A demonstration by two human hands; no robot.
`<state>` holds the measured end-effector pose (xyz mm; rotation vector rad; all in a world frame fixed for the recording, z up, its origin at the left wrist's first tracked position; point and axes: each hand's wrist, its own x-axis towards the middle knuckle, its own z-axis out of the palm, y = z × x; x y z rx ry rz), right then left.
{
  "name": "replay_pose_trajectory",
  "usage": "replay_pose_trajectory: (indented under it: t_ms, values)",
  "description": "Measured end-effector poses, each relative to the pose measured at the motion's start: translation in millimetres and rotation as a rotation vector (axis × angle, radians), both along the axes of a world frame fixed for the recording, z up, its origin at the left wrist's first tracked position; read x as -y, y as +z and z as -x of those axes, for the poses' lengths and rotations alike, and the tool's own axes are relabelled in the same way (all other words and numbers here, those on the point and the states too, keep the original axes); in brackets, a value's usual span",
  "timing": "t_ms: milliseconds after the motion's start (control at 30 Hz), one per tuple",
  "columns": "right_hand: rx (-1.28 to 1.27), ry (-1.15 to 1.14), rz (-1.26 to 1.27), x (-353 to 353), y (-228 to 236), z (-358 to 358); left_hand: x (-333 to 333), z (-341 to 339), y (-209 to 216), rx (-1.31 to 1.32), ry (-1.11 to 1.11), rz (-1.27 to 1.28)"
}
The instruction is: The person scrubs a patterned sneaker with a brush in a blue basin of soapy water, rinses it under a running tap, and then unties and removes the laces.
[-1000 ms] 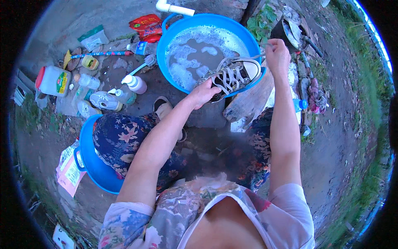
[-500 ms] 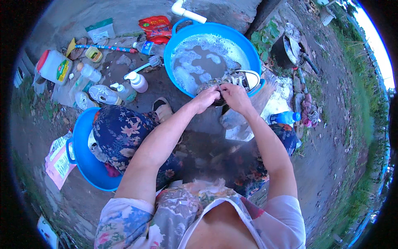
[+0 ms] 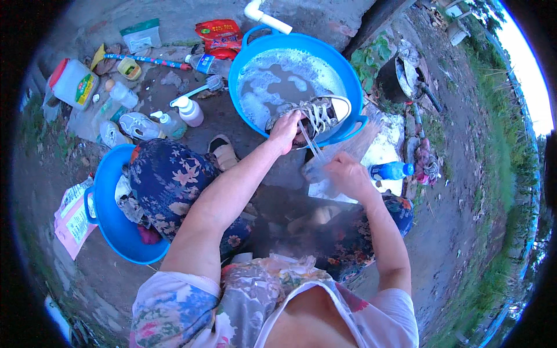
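A dark sneaker [image 3: 332, 119] with a white toe cap and pale laces is held over the near rim of a blue tub [image 3: 235, 95] of sudsy grey water. My left hand [image 3: 284, 133] grips the shoe near its ankle opening, fingers wrapped round it. A pale shoelace [image 3: 311, 145] stretches from the shoe toward my right hand [image 3: 350, 176]. That hand is closed on the lace, off to the lower right of the shoe and slightly blurred.
At left are a second blue tub [image 3: 110, 235] with wet items, white shoes [image 3: 139, 126], a pump bottle [image 3: 189, 112], a brush [image 3: 213, 83] and a lidded jar [image 3: 73, 85]. A blue bottle [image 3: 392, 170] lies at right; a white pipe [image 3: 268, 18] hangs above the tub.
My right hand has moved away from the shoe, down and right, drawing the lace out. My left hand keeps hold of the shoe, which has tilted so that its laces show more.
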<state>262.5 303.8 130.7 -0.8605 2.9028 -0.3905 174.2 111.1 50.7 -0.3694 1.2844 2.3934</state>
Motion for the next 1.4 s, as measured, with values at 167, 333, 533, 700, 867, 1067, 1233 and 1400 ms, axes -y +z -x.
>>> replay_pose_trajectory:
  t_ms: [167,333,533,700,867,1067,1233,1400]
  values:
    - [0.042,-0.344,0.109,33.9,14.4,46.4,-2.9,-5.2,-5.6,-0.056,-0.107,0.098]
    - [0.664,-0.667,0.788,78.6,-17.8,79.0,-3.1,-8.7,-5.5,-0.058,-0.122,0.095]
    - [0.739,-0.74,0.949,84.0,-43.8,74.4,-1.2,-10.7,-5.1,-0.02,-0.125,0.086]
    - [0.158,-0.41,0.437,78.4,-59.8,61.2,-4.2,2.6,-26.4,-0.085,-0.094,0.229]
    - [0.07,-0.39,0.178,81.3,-23.5,30.5,-6.5,9.2,-28.7,0.022,0.022,0.282]
    - [0.079,-0.352,0.047,90.7,-27.7,32.8,-12.9,17.1,-40.1,-0.055,0.011,0.46]
    - [0.126,-0.347,0.063,101.5,-29.6,35.2,-7.2,23.9,-54.3,-0.14,0.056,0.602]
    - [0.096,-0.475,0.376,104.3,-41.8,23.4,-10.8,19.8,-44.0,-0.227,0.012,0.688]
